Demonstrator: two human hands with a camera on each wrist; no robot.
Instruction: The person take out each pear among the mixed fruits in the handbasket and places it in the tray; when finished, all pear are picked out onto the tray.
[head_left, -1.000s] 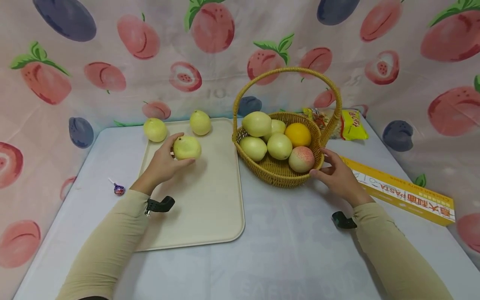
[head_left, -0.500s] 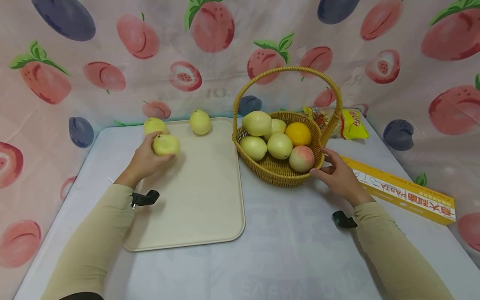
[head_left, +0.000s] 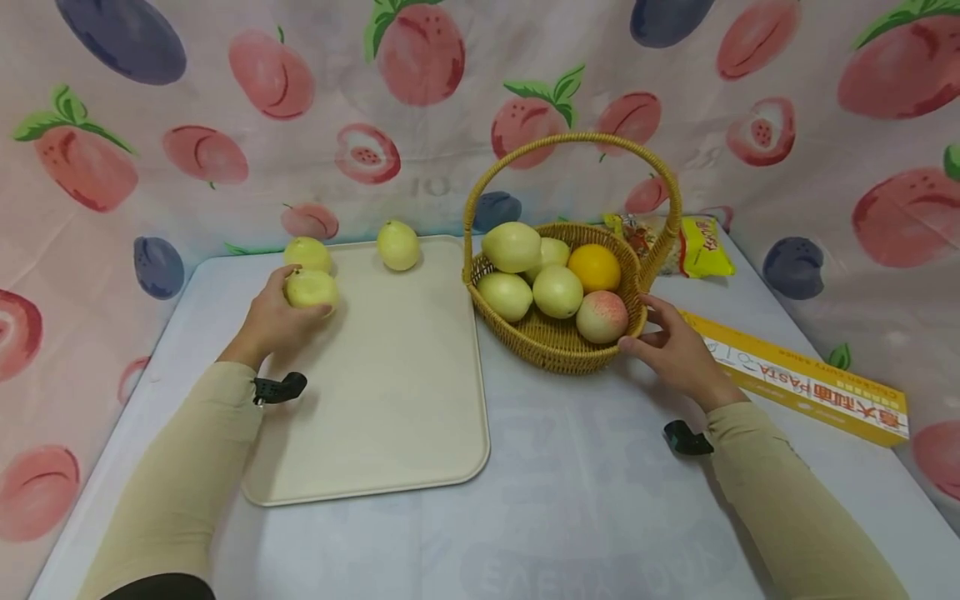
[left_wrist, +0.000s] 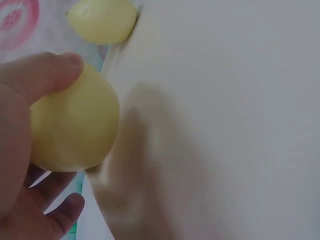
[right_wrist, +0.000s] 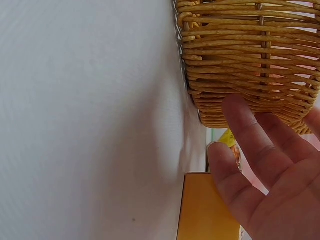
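My left hand (head_left: 273, 321) grips a pale yellow-green pear (head_left: 313, 289) over the far left part of the beige tray (head_left: 390, 400). In the left wrist view, the thumb lies across the pear (left_wrist: 80, 120). Behind it, a second pear (head_left: 307, 252) is partly hidden, and a third pear (head_left: 398, 246) sits at the tray's far edge. My right hand (head_left: 678, 354) touches the right side of the wicker basket (head_left: 536, 354); its fairly straight fingers rest against the weave in the right wrist view. Several pears (head_left: 557, 292), an orange (head_left: 595, 267) and a peach (head_left: 602, 317) lie inside.
A tall handle (head_left: 573, 139) arches over the basket. Behind the basket's right side lies a yellow snack packet (head_left: 705, 247). A long yellow pasta box (head_left: 810, 379) lies to the right of my right hand. A fruit-patterned cloth (head_left: 442, 158) hangs behind the table.
My left hand has carried the pear leftward over the tray, close to the pear at the far left corner. The right hand has stayed at the basket.
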